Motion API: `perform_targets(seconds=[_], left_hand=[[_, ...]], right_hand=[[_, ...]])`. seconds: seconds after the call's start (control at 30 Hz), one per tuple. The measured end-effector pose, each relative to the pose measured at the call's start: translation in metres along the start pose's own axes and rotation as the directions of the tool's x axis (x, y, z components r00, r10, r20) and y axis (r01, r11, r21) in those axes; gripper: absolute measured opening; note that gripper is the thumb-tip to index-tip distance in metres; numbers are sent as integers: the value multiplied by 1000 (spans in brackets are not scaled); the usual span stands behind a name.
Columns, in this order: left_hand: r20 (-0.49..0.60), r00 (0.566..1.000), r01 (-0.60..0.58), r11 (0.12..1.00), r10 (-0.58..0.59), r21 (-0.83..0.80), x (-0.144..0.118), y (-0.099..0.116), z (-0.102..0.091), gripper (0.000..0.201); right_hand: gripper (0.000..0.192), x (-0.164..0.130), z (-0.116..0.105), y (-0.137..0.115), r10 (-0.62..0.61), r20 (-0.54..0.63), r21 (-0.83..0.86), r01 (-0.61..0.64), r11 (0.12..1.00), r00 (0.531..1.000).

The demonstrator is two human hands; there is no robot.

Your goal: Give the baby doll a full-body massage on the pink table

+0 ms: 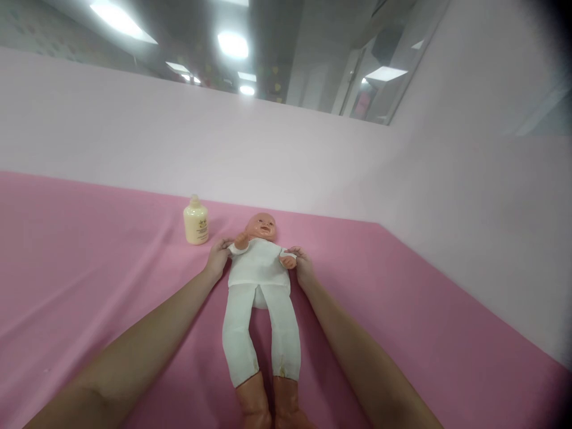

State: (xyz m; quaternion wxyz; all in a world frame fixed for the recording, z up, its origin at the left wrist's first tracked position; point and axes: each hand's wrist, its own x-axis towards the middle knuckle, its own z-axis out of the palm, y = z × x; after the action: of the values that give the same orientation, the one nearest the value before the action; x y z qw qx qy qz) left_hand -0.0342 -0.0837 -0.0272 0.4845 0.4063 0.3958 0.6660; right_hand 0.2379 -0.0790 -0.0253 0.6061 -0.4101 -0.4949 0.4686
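A baby doll (259, 262) lies on its back, head away from me and legs toward me. It wears a white top and white open-crotch trousers (236, 333); its lower legs are bare. My left hand (218, 257) is closed at the sleeve (239, 247) on the doll's left-of-view arm, fingertips against the cloth. On the other side, my right hand (304, 266) pinches the opposite sleeve (287, 255) near the doll's hand. The fingertips are partly hidden by the doll's arms and sleeves.
The doll lies on a pink cloth-covered surface (111, 262) with some creases. A cream lotion bottle (196, 223) stands upright left of the doll's head. A pale wall (147, 143) rises behind, with a window (268, 53) above it; another wall stands at right.
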Motion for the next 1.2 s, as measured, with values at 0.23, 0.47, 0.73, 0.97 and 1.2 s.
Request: perform_targets(seconds=[0.23, 0.47, 0.73, 0.97, 1.2], left_hand=[[-32, 993, -102, 967, 112, 235, 0, 1, -2, 54], [16, 991, -128, 911, 132, 393, -3, 4, -3, 48], [3, 985, -151, 870, 170, 470, -3, 3, -1, 40], [28, 987, -149, 825, 160, 545, -3, 6, -1, 35], [24, 994, -106, 894, 106, 436, -8, 10, 0, 27]], right_hand=[[35, -2, 9, -5, -10, -98, -28, 7, 1000, 995], [27, -12, 13, -20, -121, -68, -229, 103, 968, 990], [39, -13, 12, -22, -199, -54, -377, 165, 911, 978], [35, -6, 3, -13, -143, -55, -504, 96, 858, 988], [27, -10, 6, -17, -93, -86, -404, 51, 913, 992]])
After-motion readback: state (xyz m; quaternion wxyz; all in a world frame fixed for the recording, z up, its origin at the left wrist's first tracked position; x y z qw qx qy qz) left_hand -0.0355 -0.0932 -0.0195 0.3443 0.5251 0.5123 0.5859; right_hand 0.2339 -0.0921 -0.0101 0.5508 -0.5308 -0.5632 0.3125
